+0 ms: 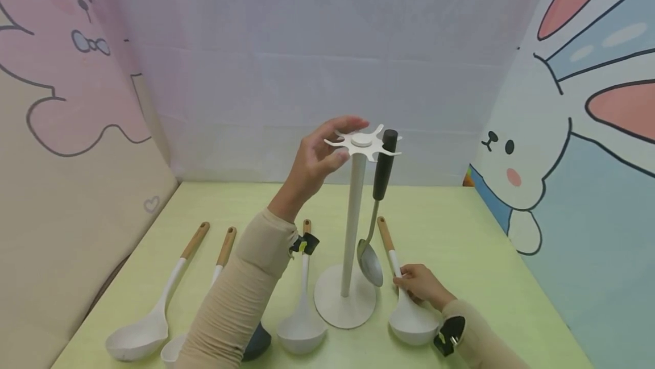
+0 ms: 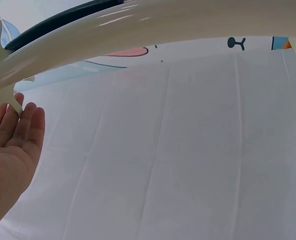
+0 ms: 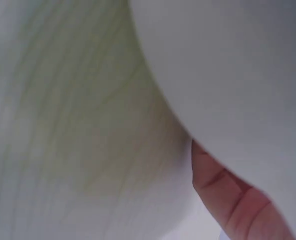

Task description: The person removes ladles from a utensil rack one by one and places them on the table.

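Note:
A white utensil stand (image 1: 353, 227) with a round base and a curved-hook top stands at mid-table. My left hand (image 1: 327, 150) holds its hooked top, thumb on the near side and fingers on the far side; in the left wrist view the fingers (image 2: 30, 127) lie against the hooks. A metal ladle (image 1: 372, 261) with a black handle hangs from the stand's right side. To the right, my right hand (image 1: 422, 285) pinches the white handle of a ladle with a wooden end (image 1: 413, 323). Its white bowl fills much of the right wrist view, with fingertips (image 3: 222, 192) beside it.
Another white ladle (image 1: 302, 332) lies just left of the base. Farther left lie a large white ladle (image 1: 138, 338) and a wooden-handled utensil (image 1: 227, 247), partly behind my left sleeve. A dark utensil head (image 1: 257, 343) shows beside the sleeve. A white curtain (image 1: 327, 73) closes the back.

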`<state>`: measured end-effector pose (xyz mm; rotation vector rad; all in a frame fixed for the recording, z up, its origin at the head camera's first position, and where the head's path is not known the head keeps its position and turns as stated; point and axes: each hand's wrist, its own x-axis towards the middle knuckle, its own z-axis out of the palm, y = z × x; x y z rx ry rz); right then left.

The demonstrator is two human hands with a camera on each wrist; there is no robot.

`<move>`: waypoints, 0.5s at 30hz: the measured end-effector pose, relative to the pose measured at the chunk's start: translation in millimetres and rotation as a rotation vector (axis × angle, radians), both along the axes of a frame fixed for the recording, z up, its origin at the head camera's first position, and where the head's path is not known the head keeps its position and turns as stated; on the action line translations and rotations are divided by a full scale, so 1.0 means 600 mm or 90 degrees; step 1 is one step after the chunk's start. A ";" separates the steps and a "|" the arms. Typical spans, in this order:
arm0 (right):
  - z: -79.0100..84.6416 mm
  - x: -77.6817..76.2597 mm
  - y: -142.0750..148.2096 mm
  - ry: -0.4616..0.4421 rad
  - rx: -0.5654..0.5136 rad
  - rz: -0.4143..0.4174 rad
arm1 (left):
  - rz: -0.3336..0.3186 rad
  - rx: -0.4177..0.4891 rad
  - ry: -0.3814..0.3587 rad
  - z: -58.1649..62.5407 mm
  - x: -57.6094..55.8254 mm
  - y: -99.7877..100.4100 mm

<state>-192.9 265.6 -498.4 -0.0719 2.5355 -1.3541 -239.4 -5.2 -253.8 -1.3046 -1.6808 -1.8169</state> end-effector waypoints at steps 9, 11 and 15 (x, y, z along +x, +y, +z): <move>0.005 0.006 0.006 -0.006 0.044 -0.030 | 0.012 -0.003 -0.005 -0.002 0.004 0.006; 0.012 0.010 0.006 -0.010 0.062 -0.038 | 0.010 0.004 -0.019 -0.004 0.007 0.008; 0.020 0.018 0.012 -0.012 0.089 -0.034 | 0.015 0.014 -0.064 -0.004 0.019 0.008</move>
